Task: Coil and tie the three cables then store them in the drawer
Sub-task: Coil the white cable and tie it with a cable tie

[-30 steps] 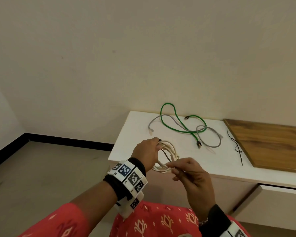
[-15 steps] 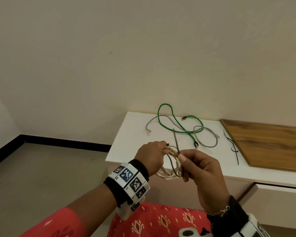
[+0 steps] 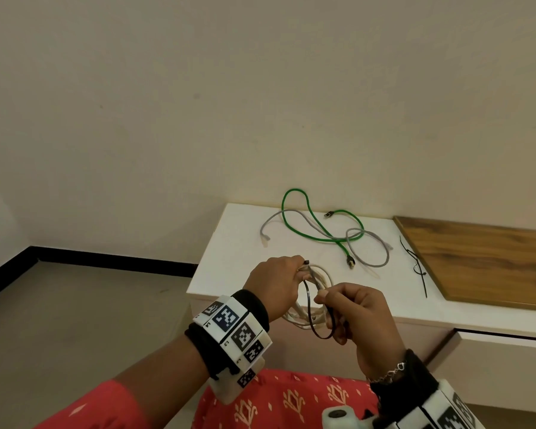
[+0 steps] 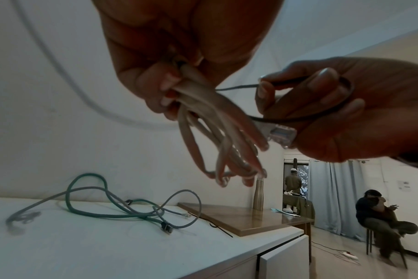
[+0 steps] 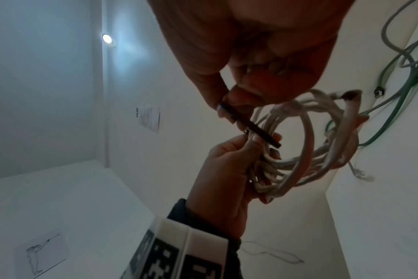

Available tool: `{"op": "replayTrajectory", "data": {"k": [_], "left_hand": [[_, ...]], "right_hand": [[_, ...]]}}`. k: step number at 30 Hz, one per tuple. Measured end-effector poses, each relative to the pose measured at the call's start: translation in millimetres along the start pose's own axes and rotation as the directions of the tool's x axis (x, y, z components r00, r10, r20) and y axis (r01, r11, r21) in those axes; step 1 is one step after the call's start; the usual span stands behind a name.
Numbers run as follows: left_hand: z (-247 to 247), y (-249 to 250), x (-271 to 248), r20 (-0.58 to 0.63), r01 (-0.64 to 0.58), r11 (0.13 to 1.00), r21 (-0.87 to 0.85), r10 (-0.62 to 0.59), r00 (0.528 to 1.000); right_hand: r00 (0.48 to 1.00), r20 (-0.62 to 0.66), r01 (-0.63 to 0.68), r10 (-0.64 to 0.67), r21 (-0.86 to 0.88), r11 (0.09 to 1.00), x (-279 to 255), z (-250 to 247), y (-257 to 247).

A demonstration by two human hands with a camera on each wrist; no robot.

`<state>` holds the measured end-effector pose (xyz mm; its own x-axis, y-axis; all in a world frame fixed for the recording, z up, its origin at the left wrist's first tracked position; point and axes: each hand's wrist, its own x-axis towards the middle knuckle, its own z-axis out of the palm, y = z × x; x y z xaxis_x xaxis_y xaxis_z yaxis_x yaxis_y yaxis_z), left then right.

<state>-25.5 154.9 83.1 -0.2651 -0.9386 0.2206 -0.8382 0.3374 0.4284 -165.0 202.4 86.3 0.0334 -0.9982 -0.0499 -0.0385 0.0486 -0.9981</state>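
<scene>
My left hand (image 3: 300, 269) grips a white cable (image 3: 322, 275) wound into a coil, held in the air in front of the white cabinet top (image 3: 229, 267). My right hand (image 3: 324, 298) pinches a black cable tie (image 3: 310, 315) that curves in a loop under and around the coil's strands. The left wrist view shows the coil (image 4: 217, 120), its clear plug (image 4: 280, 134) and the tie (image 4: 298, 118) running through my right fingers. In the right wrist view the tie (image 5: 255, 130) crosses the coil (image 5: 306, 147). A green cable (image 3: 310, 226) and a grey cable (image 3: 369, 243) lie loose and tangled on the top.
Two spare black ties (image 3: 415, 267) lie beside a wooden board (image 3: 483, 261) at the right. A drawer front (image 3: 502, 363) below the top stands slightly ajar. The wall is just behind the cabinet. People sit far off in the room.
The tie stood upright in my right hand half a second ago; now it bends down in a loop around the coil. Both hands stay close together.
</scene>
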Motion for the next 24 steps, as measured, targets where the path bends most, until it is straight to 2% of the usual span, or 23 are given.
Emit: {"op": "replayTrajectory", "data": {"k": [24], "left_hand": [[3.6, 1.0, -0.5, 0.016, -0.009, 0.999, 0.044, 0.008, 1.0]], "right_hand": [[1.0, 0.012, -0.017, 0.017, -0.007, 1.0, -1.2, 0.1, 2.2]]}}
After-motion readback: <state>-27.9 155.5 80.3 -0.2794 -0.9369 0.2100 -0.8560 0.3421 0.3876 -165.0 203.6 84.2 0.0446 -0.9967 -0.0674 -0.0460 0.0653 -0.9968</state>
